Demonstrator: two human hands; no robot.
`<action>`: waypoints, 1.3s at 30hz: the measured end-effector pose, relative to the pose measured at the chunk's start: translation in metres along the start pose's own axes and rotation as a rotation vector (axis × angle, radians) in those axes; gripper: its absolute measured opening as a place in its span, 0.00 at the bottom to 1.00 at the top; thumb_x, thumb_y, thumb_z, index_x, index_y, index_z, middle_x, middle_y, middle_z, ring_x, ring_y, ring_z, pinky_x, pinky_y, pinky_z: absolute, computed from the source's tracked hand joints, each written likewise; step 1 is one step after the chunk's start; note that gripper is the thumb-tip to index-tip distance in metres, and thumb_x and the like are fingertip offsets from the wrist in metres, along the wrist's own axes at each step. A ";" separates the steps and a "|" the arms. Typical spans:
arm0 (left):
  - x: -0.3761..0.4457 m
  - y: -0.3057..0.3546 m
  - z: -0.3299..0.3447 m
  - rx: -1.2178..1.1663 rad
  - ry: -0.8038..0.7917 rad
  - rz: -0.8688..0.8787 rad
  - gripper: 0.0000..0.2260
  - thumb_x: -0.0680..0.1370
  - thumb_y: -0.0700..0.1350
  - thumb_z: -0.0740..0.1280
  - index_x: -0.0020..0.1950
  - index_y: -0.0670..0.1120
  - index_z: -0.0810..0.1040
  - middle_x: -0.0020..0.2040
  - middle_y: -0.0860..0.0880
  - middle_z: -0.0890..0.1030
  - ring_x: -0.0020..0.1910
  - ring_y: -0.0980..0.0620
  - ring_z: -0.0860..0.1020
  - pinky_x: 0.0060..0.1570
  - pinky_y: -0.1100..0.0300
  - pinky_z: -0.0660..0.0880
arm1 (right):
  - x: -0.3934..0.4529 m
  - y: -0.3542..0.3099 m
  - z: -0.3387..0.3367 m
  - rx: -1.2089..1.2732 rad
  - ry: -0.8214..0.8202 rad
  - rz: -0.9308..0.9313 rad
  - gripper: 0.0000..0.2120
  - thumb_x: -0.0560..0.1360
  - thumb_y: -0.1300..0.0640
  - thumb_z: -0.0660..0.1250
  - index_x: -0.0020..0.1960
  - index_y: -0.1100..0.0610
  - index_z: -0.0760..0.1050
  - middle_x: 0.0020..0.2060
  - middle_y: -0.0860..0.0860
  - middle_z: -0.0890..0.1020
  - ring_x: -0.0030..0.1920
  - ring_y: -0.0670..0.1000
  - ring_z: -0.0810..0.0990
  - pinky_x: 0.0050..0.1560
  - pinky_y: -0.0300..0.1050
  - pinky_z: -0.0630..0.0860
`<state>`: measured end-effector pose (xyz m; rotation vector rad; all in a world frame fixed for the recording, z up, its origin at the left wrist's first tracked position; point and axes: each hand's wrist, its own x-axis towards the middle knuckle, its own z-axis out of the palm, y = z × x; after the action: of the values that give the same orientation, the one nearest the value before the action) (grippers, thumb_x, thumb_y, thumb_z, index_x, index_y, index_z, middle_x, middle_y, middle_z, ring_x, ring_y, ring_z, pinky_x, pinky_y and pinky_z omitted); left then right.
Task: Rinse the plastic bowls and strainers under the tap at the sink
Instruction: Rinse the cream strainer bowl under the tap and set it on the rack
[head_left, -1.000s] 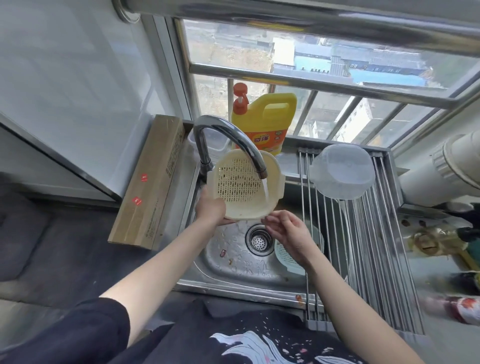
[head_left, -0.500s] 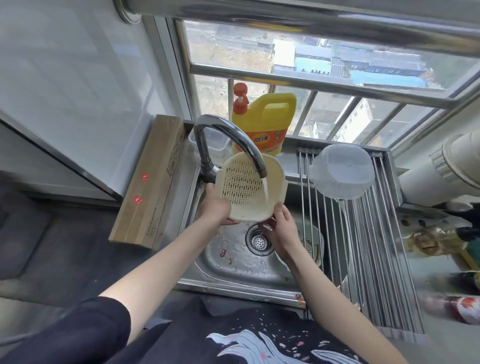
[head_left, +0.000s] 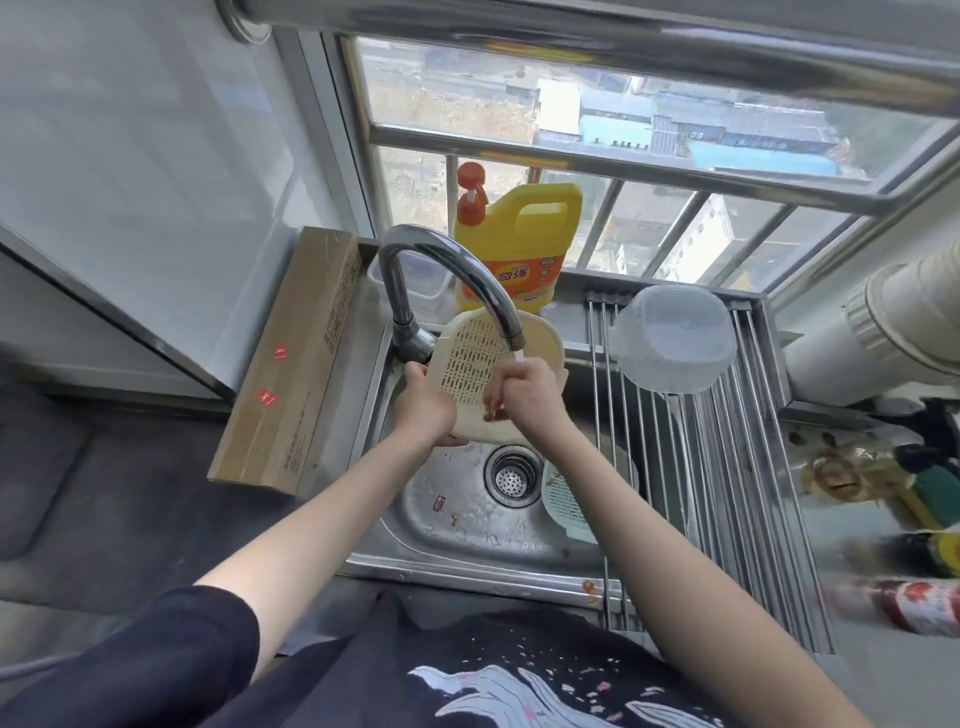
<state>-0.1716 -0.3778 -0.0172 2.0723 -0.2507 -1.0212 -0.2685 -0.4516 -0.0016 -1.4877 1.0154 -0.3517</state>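
A cream plastic strainer (head_left: 470, 358) is tilted up under the curved steel tap (head_left: 441, 270), with water running from the spout. My left hand (head_left: 423, 408) grips the strainer's lower left rim. My right hand (head_left: 524, 397) is inside the strainer under the stream, fingers curled against its perforated wall. A pale green strainer (head_left: 566, 501) lies in the steel sink (head_left: 467, 540), right of the drain. A clear plastic bowl (head_left: 672, 338) rests upside down on the roll-up rack.
A yellow detergent jug (head_left: 519, 244) stands behind the tap by the window. A long cardboard box (head_left: 291, 358) lies left of the sink. The steel drying rack (head_left: 727, 467) covers the sink's right side. Bottles (head_left: 909, 493) sit at the far right, under a white pipe (head_left: 883, 332).
My right hand rose from below the strainer's rim and moved into the strainer under the water. My left hand kept its grip; the strainer shifted slightly.
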 end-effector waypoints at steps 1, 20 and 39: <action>-0.001 0.001 -0.001 -0.007 0.000 0.005 0.06 0.78 0.37 0.54 0.53 0.46 0.63 0.55 0.46 0.73 0.51 0.41 0.77 0.30 0.44 0.81 | 0.012 -0.002 0.005 -0.002 0.017 0.085 0.17 0.68 0.76 0.53 0.26 0.60 0.68 0.29 0.56 0.72 0.29 0.54 0.72 0.36 0.53 0.76; 0.016 -0.006 0.015 0.008 0.012 0.201 0.14 0.79 0.36 0.56 0.61 0.49 0.66 0.55 0.45 0.73 0.49 0.45 0.73 0.23 0.62 0.76 | -0.009 0.065 -0.075 -1.843 -0.287 -0.462 0.31 0.80 0.51 0.55 0.78 0.50 0.45 0.78 0.48 0.50 0.77 0.50 0.43 0.59 0.71 0.20; 0.021 -0.004 0.018 -0.222 -0.240 0.062 0.21 0.74 0.29 0.59 0.58 0.50 0.60 0.55 0.52 0.70 0.58 0.43 0.72 0.39 0.36 0.79 | -0.029 0.093 -0.071 -1.318 0.103 -0.423 0.26 0.81 0.43 0.42 0.75 0.49 0.60 0.76 0.46 0.59 0.77 0.47 0.51 0.73 0.63 0.43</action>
<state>-0.1714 -0.3954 -0.0388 1.7340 -0.3069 -1.2036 -0.3724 -0.4641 -0.0618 -2.9129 1.0319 0.0026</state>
